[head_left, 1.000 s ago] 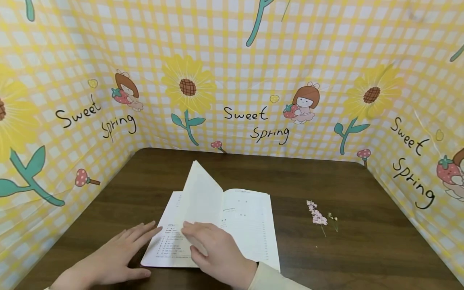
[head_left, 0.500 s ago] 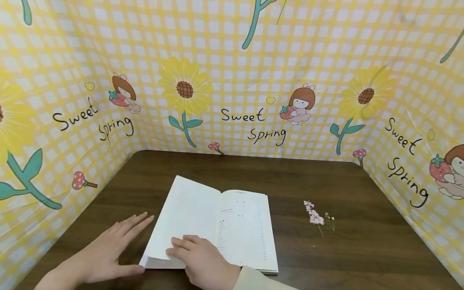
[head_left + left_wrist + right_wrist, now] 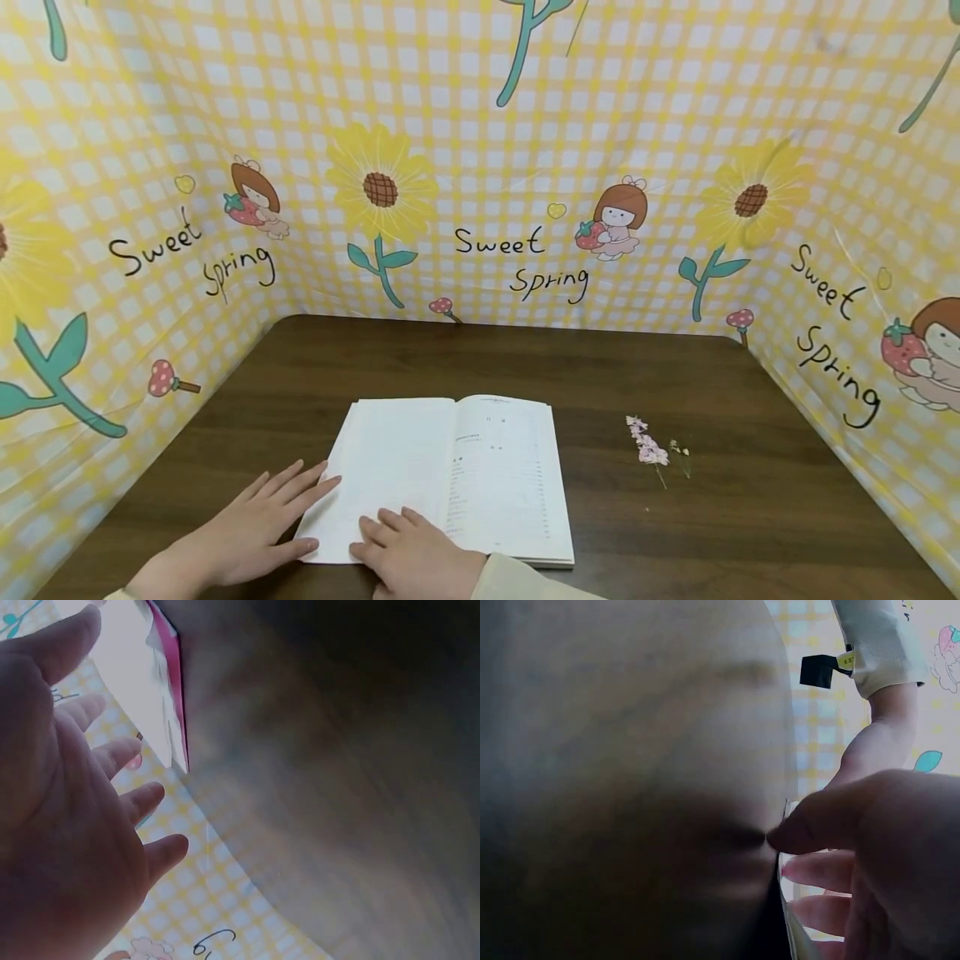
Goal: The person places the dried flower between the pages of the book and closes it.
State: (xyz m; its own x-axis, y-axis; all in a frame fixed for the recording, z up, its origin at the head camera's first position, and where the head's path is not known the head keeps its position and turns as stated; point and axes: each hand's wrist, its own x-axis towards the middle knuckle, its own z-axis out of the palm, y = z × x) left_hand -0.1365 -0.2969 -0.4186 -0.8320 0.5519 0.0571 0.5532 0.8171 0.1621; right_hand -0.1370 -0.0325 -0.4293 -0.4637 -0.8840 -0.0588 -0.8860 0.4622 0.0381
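An open book (image 3: 495, 483) lies on the table, its left page blank and its right page printed with a list. My left hand (image 3: 251, 525) is spread at the book's left edge, fingertips over the page margin. In the left wrist view that hand (image 3: 67, 795) shows extended fingers, and the book's pages (image 3: 142, 682) have a pink cover edge beneath. My right hand (image 3: 420, 550) rests on the lower part of the left page, fingers extended. In the right wrist view, the right thumb (image 3: 810, 825) is at the book's lower edge.
Right of the book lie a pink flower sprig (image 3: 649, 450) and a smaller sprig with pale buds (image 3: 680, 457). The dark wooden table (image 3: 600, 367) is enclosed at the back and sides by a yellow checked cloth (image 3: 495, 150).
The leaf that stood raised has turned over to the left and now lies flat. My right hand has moved slightly left and toward the near edge; the left hand has come onto the margin.
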